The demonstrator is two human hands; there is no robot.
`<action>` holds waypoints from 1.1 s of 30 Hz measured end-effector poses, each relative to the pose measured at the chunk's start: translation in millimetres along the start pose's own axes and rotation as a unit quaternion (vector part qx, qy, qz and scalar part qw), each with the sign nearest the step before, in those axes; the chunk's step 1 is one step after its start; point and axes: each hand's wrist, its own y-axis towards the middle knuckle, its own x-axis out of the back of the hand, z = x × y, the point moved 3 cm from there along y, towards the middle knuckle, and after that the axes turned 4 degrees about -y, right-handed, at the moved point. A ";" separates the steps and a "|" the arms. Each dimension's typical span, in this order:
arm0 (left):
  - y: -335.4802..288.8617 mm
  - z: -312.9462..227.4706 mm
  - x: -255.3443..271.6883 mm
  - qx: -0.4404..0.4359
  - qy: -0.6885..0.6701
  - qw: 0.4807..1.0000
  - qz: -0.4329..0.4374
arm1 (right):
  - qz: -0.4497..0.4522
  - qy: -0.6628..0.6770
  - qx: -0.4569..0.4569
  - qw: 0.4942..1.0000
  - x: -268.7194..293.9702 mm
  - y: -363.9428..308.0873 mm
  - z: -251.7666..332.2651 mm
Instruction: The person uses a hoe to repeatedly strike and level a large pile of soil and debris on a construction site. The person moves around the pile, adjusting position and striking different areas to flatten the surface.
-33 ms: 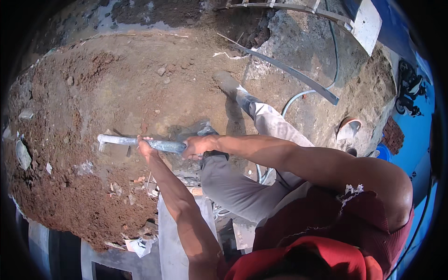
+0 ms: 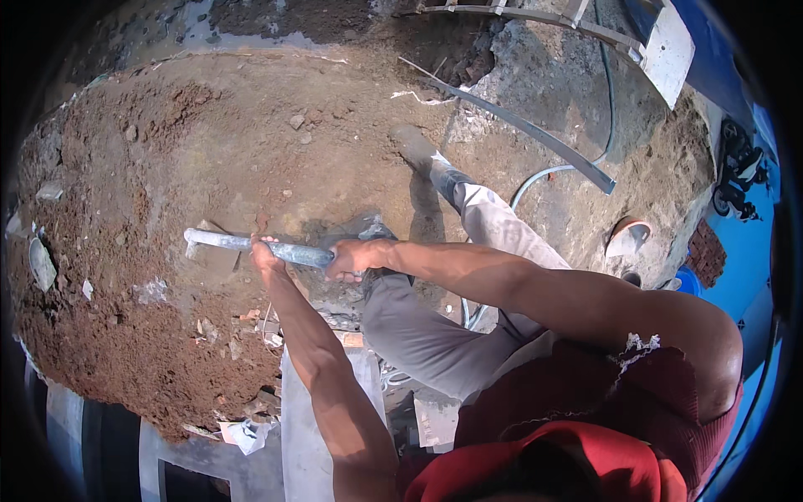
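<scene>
Both my hands grip a hoe with a thick, grey, mud-smeared handle (image 2: pixel 297 253), held nearly level across the view. My left hand (image 2: pixel 266 253) is closed round the middle of the handle. Further right, my right hand (image 2: pixel 347 259) wraps the near end, beside my knee. The head of the hoe is at the left end, with a dull flat blade (image 2: pixel 216 259) under the handle, over the brown soil (image 2: pixel 209 176). I cannot tell whether the blade's edge touches the ground. My fingers are partly hidden by the handle.
Loose red-brown soil (image 2: pixel 125 360) is heaped at the left. A long metal strip (image 2: pixel 535 134) and a pale hose (image 2: pixel 611 109) lie at the upper right. A broken clay pot (image 2: pixel 627 237) stands at the right. A concrete slab (image 2: pixel 305 418) and rubble are below my left arm.
The whole view has shifted slightly. The hoe's head has tilted a little, so more of its blade shows below the handle. Both hands keep their hold.
</scene>
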 end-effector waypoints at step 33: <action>-136.0 -27.9 -5.4 -0.037 -0.144 0.975 0.165 | -0.222 -0.712 0.041 0.665 -28.5 -81.0 144.4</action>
